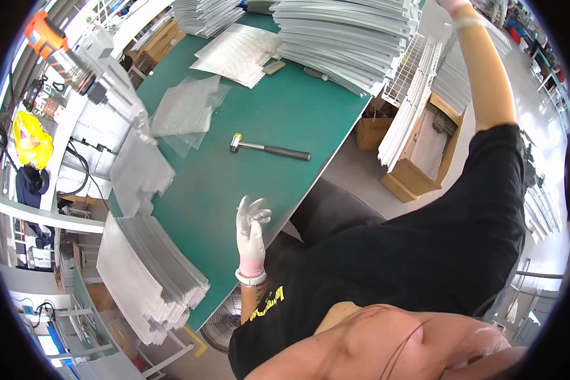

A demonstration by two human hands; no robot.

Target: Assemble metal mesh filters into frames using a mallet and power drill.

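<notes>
My left hand (253, 225), in a white glove with a pink cuff, hovers at the near edge of the green tabletop (234, 171). Its fingers are loosely bent and apart, with nothing in them. Farther in on the table lies a small two-faced hammer (272, 151) with a yellow face and a black handle. My right arm stretches to the far right, beside a tall stack of grey metal sheets (348, 44). Only part of my right hand (453, 5) shows at the upper rim; its fingers are cut off, so any hold is hidden.
A stack of mesh sheets (152, 272) stands at the table's left end. Loose mesh sheets (187, 114) lie along the far side. An orange power drill (57, 50) is mounted at the upper left. Right of the table, a cardboard box (424, 155) holds long strips.
</notes>
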